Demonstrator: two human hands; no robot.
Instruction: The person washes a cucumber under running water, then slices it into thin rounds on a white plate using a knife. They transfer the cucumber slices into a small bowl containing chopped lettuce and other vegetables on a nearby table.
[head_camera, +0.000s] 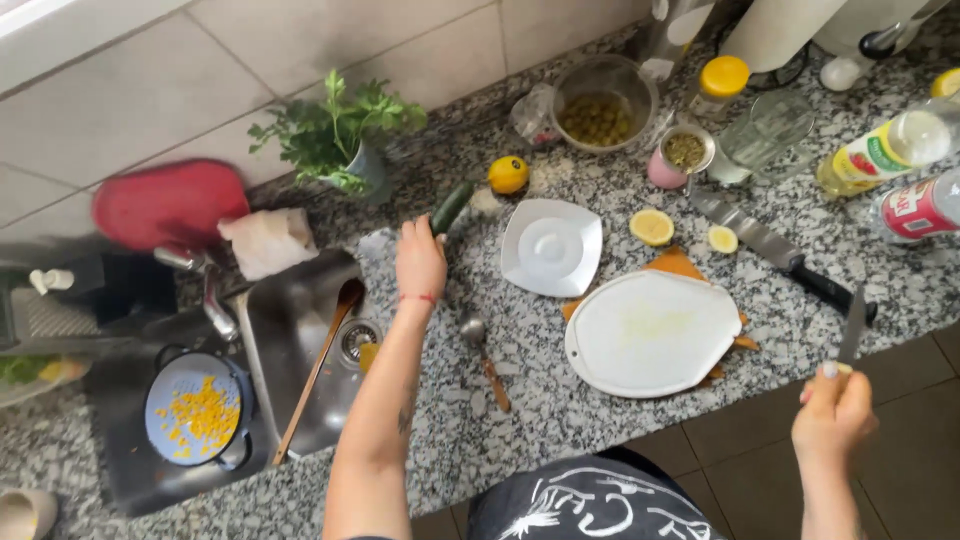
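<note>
Table (560, 420): speckled granite, sink (290, 350) at its left end. A wooden spoon (318, 368) leans in the sink, and a blue colander (196, 410) of yellow corn kernels stands left of it.

White board (655, 335) sits at the front edge on an orange one, bare apart from a faint greenish smear (looks like something was already cut there). A white plate (552, 247), empty, lies just behind it. Two lemon halves (652, 227) lie cut side up by the board, and a whole lemon (508, 174) sits further back. A big knife (775, 250) lies flat right of the board, untouched. A metal spoon (480, 350) rests between sink and board.

Progress, as I judge it: lemon halved, corn drained, cucumber not yet cut or brought to the board.

Cucumber (452, 206): dark green, lying at an angle near the wall, between the herb pot (345, 140) and the whole lemon.

Left hand (420, 262): arm stretched forward across the table, palm down, fingertips at the cucumber's near end. Cannot tell if it has closed round it or only touches.

Right hand (832, 412): held off the table's front edge over the floor, fist closed on a small knife (852, 325), blade pointing up and away.
</note>
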